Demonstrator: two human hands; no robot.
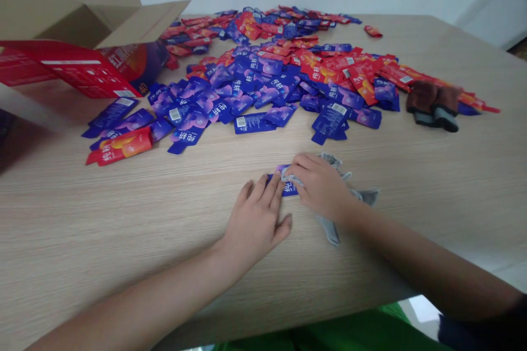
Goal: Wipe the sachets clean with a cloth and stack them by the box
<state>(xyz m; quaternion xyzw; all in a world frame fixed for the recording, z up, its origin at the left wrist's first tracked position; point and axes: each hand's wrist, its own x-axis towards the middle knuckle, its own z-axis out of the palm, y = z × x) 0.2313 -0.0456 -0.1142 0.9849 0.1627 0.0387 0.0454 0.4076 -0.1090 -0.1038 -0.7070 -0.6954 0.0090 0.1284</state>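
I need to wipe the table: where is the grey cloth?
In the head view, the crumpled grey cloth lies under the right hand, beside a purple packet.

The left hand (pixel 256 218) lies flat on the counter (pixel 102 219), fingertips on a blue sachet (pixel 288 185). The right hand (pixel 319 186) presses a grey cloth (pixel 358 197) onto it.

Both hands hide most of the purple packet (pixel 288 186).
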